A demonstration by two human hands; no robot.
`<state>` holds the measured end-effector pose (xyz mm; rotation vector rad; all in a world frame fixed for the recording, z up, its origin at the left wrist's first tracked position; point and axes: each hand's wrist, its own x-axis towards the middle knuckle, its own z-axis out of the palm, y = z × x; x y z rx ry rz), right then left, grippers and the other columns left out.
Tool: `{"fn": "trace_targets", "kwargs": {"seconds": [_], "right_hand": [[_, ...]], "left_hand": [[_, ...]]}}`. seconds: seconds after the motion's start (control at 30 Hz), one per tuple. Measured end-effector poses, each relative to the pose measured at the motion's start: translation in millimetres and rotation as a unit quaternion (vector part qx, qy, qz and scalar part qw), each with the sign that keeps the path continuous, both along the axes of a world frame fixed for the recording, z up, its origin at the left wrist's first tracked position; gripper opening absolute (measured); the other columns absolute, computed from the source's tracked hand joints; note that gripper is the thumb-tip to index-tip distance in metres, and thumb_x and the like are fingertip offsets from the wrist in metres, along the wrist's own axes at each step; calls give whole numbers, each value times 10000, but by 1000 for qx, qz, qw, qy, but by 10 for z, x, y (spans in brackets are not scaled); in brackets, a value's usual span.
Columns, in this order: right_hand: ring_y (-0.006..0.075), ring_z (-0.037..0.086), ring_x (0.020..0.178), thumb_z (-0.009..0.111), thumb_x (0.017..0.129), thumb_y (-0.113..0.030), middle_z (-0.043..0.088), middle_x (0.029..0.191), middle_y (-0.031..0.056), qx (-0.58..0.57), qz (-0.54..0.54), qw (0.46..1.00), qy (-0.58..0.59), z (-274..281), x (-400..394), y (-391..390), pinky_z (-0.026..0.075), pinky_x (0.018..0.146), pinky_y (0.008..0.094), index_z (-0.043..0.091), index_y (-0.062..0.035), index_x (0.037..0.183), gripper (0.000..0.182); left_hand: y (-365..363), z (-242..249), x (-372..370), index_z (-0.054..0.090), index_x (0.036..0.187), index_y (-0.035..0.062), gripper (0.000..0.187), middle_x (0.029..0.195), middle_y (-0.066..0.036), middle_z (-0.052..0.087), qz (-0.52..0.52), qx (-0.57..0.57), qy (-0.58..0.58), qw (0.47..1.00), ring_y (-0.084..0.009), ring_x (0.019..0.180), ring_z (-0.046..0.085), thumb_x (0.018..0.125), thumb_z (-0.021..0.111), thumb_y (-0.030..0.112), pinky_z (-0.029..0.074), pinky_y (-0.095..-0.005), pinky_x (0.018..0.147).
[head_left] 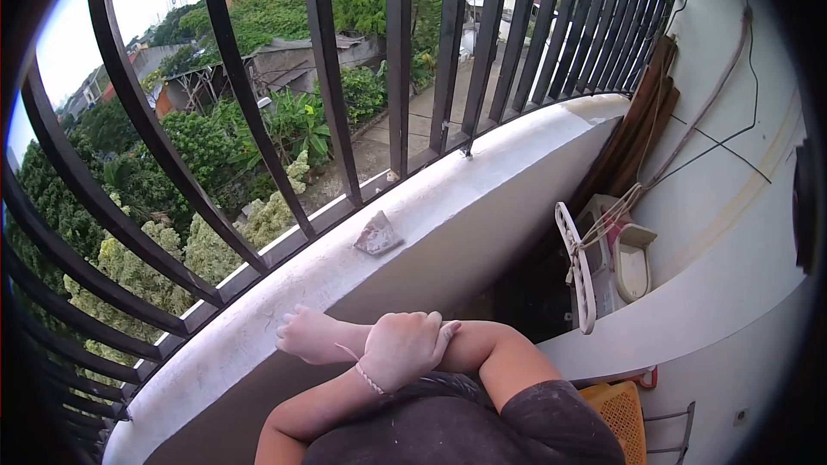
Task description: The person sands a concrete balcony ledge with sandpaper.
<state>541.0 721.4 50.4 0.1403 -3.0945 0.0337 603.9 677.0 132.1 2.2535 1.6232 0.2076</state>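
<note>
My left hand (403,346) is wrapped round my right forearm just past the wrist, its fingers closed. It looks covered by a thin whitish glove, with a twisted band like a rolled cuff at the wrist. My right hand (312,336) reaches leftward across the front of me, pale like the left, with its fingers curled in and the palm hidden. In this view it overlaps the inner edge of the white ledge (457,174). On that ledge, beyond my hands, lies a rough, angular grey-white chunk (377,234) like broken masonry.
Dark railing bars (398,60) curve along the ledge, with trees and a road beyond. To the right, a white oval frame (575,267) tied with cord hangs by a cream plastic holder (633,267). Brown boards (633,120) lean at the wall. A yellow basket (622,418) sits low right.
</note>
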Motion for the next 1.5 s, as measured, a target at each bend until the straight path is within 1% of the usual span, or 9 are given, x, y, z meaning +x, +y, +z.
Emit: {"fn": "trace_targets", "kwargs": {"seconds": [0.17,0.33,0.77,0.87,1.03,1.13,1.23,1.37,1.5], "right_hand": [[253,608,1110,698,844,-207,652,1172,81,-125,-19,991,41,47,266,419,499,905,381,702,-110,1046,224],[288,596,1227,640,935,-204,610,1375,139,-232,-153,957,-83,82,449,719,498,993,381,673,-54,1176,286],[349,573,1231,596,894,-108,570,1372,170,-89,-150,972,159,422,464,700,473,1058,445,615,-89,1314,422],[311,606,1152,606,836,-85,603,1315,178,-146,-56,968,197,102,872,782,507,959,460,671,-50,1126,299],[281,667,906,651,765,-156,647,660,60,-49,-165,985,33,855,1092,827,492,901,407,696,-69,649,152],[265,660,869,654,736,-125,678,725,57,-5,-96,968,231,990,1079,805,517,832,407,694,-71,665,99],[297,677,936,619,730,-36,716,975,95,-258,-80,936,227,1055,1211,660,536,865,432,710,3,883,182],[354,685,1126,629,869,-165,668,1228,263,-698,151,700,3,1364,1559,679,574,897,486,672,101,1176,408],[463,590,1256,610,957,-377,611,1308,318,-757,635,114,108,610,716,425,559,936,508,642,51,1290,542]], "left_hand": [[24,-130,-630,734,1001,63,422,798,-135,716,-8,321,-70,944,-340,772,698,1012,479,400,544,-427,747],[366,-220,-806,779,923,38,346,961,-159,752,81,225,-278,930,-310,955,697,965,512,255,509,-405,882],[277,96,102,698,870,35,461,961,-172,712,-160,212,39,963,-339,876,667,952,519,451,504,-409,841],[413,38,-526,673,857,25,540,856,-179,692,-51,334,-93,937,-321,817,676,1037,406,459,502,-431,780],[384,-543,-1034,645,945,-14,658,891,-186,686,147,78,-330,929,-284,864,673,1097,242,483,512,-398,792],[433,-616,-544,591,1272,-27,816,1166,-129,655,235,246,-565,751,-185,1169,596,1069,169,641,449,-332,997],[366,-233,-705,507,1410,-12,772,1406,-188,576,200,246,-580,750,-262,1249,581,1060,241,622,421,-387,1091],[433,-198,-1392,455,1458,-36,720,1508,-250,500,21,118,-741,661,-351,1285,589,1046,302,534,362,-462,1166],[539,-281,-661,415,1497,-27,777,1568,-231,428,2,-46,-866,498,-333,1448,431,1042,286,589,311,-414,1210]]}}
